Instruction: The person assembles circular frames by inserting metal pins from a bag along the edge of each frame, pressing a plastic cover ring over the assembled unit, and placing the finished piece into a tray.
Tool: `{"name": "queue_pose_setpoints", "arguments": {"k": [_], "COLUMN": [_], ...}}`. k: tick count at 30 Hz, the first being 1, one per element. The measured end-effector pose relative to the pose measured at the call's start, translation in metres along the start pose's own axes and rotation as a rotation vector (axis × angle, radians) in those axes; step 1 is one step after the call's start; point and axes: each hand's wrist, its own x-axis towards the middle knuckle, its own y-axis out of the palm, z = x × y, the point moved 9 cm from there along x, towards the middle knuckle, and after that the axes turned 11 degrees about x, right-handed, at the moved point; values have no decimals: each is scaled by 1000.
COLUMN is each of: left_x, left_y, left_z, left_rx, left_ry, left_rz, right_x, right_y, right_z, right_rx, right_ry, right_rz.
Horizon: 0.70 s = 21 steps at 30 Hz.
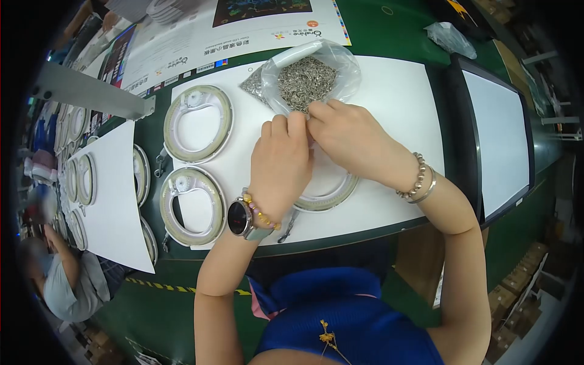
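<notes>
A clear plastic bag [347,64] full of small metal screws [307,82] lies open on the white sheet. Both hands meet at its near edge, fingertips almost touching. My left hand [283,161] has its fingers bent and pressed together; what they hold is hidden. My right hand [356,140] is closed in a pinch beside it, its contents too small to make out. Under the hands rests a white ring-shaped part [331,196], partly covered. Two similar rings, an upper one [224,131] and a lower one [216,213], lie to the left.
A black-framed panel [499,134] stands at the right. Printed sheets [188,48] cover the back left, below which a metal bracket [91,91] juts in. Another crumpled bag [450,38] lies at the back right. A person [73,283] is at the far left, near more rings.
</notes>
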Motion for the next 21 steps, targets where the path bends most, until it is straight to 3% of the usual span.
{"name": "queue_pose_setpoints", "arguments": {"k": [8, 11, 14, 15, 18, 21], "left_x": [-8, -3, 16, 26, 55, 74], "left_y": [-7, -22, -52, -62, -52, -20], "left_z": [2, 15, 22, 18, -2, -9], "left_rx": [-23, -131, -73, -53, 171, 325], "left_ry": [-22, -29, 92, 64, 239, 260], "left_rz": [-78, 31, -141, -227, -301, -183], "right_x": [4, 2, 0, -2, -9, -23], "right_y": [3, 4, -2, -4, -11, -12], "right_z": [14, 16, 8, 1, -16, -28], "right_rx": [-55, -30, 85, 152, 264, 224], "right_ry": [-38, -29, -18, 22, 170, 347], "right_rz": [26, 0, -54, -61, -60, 33]}}
